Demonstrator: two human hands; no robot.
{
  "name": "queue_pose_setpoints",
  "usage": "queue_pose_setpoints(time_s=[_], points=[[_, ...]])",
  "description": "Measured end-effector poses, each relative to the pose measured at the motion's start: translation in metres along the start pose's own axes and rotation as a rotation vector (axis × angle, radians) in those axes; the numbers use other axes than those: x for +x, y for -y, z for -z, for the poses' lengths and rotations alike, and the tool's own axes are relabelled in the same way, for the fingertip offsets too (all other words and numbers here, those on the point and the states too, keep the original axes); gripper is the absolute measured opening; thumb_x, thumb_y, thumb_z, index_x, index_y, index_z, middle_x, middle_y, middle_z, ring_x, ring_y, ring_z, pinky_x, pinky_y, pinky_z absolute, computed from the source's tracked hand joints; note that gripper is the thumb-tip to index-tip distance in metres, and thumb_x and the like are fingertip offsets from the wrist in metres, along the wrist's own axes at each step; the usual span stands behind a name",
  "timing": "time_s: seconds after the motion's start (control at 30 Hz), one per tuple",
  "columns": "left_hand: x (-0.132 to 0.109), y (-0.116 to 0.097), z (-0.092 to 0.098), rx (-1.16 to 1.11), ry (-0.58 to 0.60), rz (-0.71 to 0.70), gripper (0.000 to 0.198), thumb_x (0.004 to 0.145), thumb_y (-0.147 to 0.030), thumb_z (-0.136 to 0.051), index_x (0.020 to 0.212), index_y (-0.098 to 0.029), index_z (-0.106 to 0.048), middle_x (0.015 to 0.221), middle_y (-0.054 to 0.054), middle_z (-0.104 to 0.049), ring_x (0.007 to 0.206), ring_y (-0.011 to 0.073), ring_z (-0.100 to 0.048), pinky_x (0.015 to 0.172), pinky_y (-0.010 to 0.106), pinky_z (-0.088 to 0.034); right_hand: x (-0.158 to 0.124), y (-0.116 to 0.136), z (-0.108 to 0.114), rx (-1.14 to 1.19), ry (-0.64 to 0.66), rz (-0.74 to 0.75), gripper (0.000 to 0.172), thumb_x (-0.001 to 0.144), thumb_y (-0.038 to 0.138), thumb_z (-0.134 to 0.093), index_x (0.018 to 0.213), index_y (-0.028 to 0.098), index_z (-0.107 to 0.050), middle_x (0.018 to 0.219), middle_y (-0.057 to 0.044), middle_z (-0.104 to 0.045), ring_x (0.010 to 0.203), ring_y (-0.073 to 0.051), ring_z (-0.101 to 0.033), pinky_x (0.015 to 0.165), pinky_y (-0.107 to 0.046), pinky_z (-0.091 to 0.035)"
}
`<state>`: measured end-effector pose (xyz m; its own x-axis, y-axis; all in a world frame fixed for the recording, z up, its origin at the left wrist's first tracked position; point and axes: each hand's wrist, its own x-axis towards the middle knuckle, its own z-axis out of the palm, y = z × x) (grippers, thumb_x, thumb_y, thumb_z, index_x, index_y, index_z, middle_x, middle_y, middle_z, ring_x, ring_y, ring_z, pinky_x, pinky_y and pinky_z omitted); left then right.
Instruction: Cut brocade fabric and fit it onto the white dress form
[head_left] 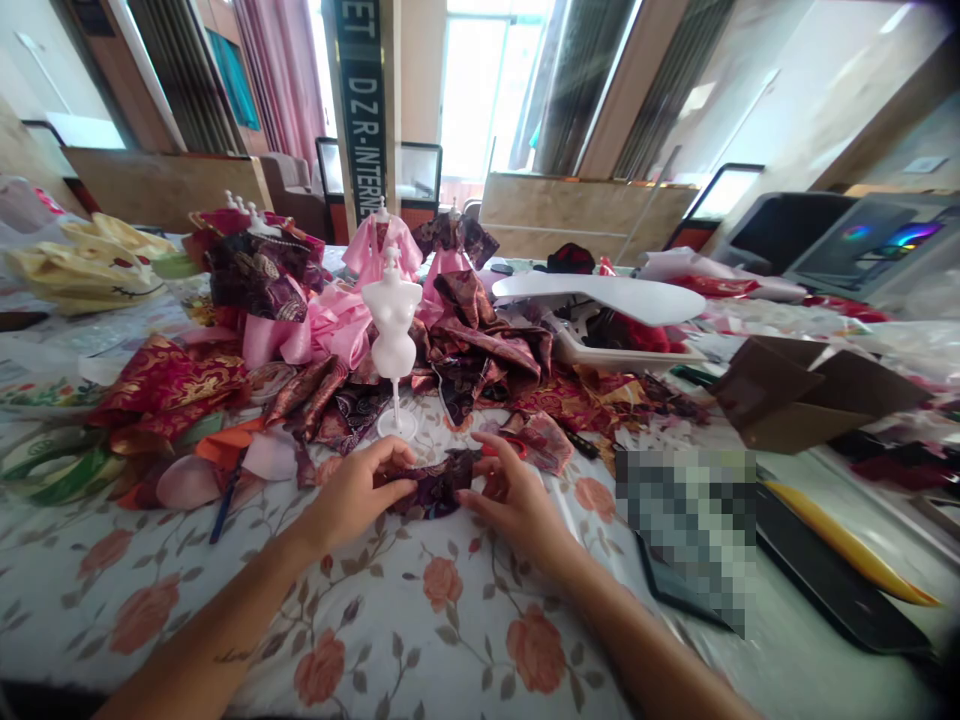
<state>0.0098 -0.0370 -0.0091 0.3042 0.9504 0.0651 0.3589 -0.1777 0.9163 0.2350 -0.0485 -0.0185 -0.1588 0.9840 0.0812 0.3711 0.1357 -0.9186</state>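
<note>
One dark cloth [435, 490], just below the frame's centre, is apparently being straightened, calling for even tension next; left hand [366, 490] pinches it, right hand [523, 492] half-spread, hold unclear.

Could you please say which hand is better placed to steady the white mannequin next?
Likely the left hand: it's nearer the white mannequin than the right hand, though holding dark cloth.
</note>
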Motion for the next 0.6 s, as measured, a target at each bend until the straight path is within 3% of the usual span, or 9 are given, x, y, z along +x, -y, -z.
queue_pose_setpoints(time_s=[0.1,0.2,0.27,0.4,0.5,0.6], points=[[0.0,-0.004,0.002,-0.119,-0.047,-0.043,0.016,0.075,-0.023,-0.066,0.088,-0.021,-0.058,0.087,0.0,-0.065,0.081,0.0139,-0.062,0.073,0.024,-0.049,0.001,0.002,0.001,0.25,0.091,0.011,0.034,0.072,0.032,-0.071,0.105,0.025,-0.064,0.088,-0.002,-0.067,0.065,-0.014,-0.058,0.058,-0.026,-0.047],[0.0,-0.01,0.006,-0.202,-0.111,-0.091,0.019,0.07,-0.023,-0.072,0.086,-0.02,-0.062,0.083,0.0,-0.067,0.081,0.0135,-0.063,0.074,0.023,-0.05,0.001,0.007,-0.003,0.295,0.146,0.019,0.015,0.072,0.034,-0.072,0.082,0.022,-0.071,0.089,-0.003,-0.068,0.078,-0.018,-0.062,0.067,-0.028,-0.048],[0.0,-0.017,0.01,-0.242,-0.145,-0.119,0.02,0.068,-0.022,-0.075,0.085,-0.019,-0.064,0.081,0.0,-0.068,0.079,0.0135,-0.064,0.075,0.023,-0.051,0.0,0.011,-0.008,0.385,0.142,-0.018,0.023,0.071,0.032,-0.074,0.092,0.025,-0.068,0.099,-0.003,-0.068,0.086,-0.02,-0.062,0.072,-0.029,-0.049],[-0.001,-0.039,0.018,-0.246,-0.138,-0.169,0.017,0.069,-0.023,-0.075,0.084,-0.019,-0.067,0.08,0.0,-0.069,0.074,0.0122,-0.064,0.068,0.021,-0.052,0.005,0.022,-0.017,0.81,0.175,-0.117,0.055,0.067,0.033,-0.079,0.116,0.029,-0.054,0.109,-0.004,-0.065,0.094,-0.021,-0.063,0.081,-0.034,-0.05],[-0.001,-0.058,0.027,-0.17,-0.162,-0.242,0.017,0.07,-0.023,-0.074,0.086,-0.02,-0.068,0.081,-0.001,-0.069,0.075,0.0119,-0.064,0.069,0.02,-0.052,0.014,0.039,-0.019,0.932,0.305,-0.136,0.051,0.068,0.037,-0.077,0.113,0.024,-0.059,0.107,-0.007,-0.067,0.095,-0.023,-0.063,0.082,-0.036,-0.05],[0.004,-0.072,0.037,-0.104,-0.338,-0.315,0.017,0.07,-0.024,-0.075,0.084,-0.019,-0.068,0.081,0.0,-0.069,0.074,0.0124,-0.063,0.07,0.021,-0.051,0.026,0.065,-0.018,0.878,0.33,-0.054,0.031,0.069,0.033,-0.076,0.096,0.02,-0.068,0.096,-0.005,-0.071,0.09,-0.022,-0.064,0.086,-0.037,-0.049]])
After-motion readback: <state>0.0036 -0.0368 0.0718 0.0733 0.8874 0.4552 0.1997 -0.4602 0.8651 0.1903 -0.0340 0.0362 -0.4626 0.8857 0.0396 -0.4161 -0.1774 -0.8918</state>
